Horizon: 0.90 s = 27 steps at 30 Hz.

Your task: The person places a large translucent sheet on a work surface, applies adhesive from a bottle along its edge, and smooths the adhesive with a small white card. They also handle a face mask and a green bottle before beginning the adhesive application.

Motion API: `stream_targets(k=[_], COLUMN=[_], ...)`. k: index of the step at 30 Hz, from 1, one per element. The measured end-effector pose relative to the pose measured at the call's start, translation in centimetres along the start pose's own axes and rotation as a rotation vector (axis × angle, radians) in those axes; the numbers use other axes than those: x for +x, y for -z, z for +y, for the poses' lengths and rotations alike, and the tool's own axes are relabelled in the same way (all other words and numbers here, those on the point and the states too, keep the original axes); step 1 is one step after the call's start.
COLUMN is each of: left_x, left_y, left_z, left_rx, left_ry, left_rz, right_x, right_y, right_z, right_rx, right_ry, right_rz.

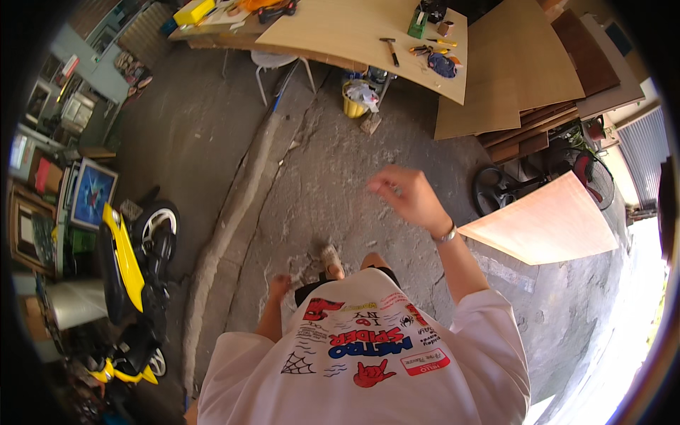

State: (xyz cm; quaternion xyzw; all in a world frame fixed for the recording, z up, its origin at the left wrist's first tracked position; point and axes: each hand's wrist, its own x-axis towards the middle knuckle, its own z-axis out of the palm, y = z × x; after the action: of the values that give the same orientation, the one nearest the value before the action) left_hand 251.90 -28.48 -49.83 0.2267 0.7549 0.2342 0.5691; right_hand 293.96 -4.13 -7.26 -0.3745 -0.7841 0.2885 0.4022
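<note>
My right hand (408,195) is raised in front of my body with its fingers loosely curled and nothing in it. A metal-banded wristwatch circles that wrist. Low at my other side, my left hand (280,286) hangs near the hem of my dark shorts; it is small and blurred, so its fingers cannot be made out. No object shows in it. A pale plywood panel (547,223) lies to the right of my right wrist, brightly lit. Ahead stands a worktable topped with a large plywood sheet (340,32). On it rest a hammer (390,51), pliers (421,50) and a green box (417,24).
A yellow-and-black motorcycle (125,260) is parked at left, near framed pictures (94,194). Under the table are a white stool (276,59) and a yellow bin (355,103). Plywood sheets (510,69) lean at right, beside a fan (592,178). A raised concrete seam (239,196) crosses the floor.
</note>
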Motion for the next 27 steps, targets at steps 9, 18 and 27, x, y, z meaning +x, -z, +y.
stream_targets(k=[9, 18, 27], left_x=[16.6, 21.6, 30.5], left_y=[-4.6, -18.2, -25.0], left_z=[41.0, 43.7, 65.2], left_rx=[-0.049, -0.165, -0.037], left_ry=[-0.432, -0.200, -0.259], left_rz=[0.121, 0.028, -0.107], right_x=[16.6, 37.5, 47.1], right_y=[11.3, 23.3, 28.6], right_z=[35.5, 64.0, 79.7], right_rx=[0.322, 0.535, 0.385], right_ry=[-0.761, -0.957, -1.249], right_rz=[0.604, 0.722, 0.478])
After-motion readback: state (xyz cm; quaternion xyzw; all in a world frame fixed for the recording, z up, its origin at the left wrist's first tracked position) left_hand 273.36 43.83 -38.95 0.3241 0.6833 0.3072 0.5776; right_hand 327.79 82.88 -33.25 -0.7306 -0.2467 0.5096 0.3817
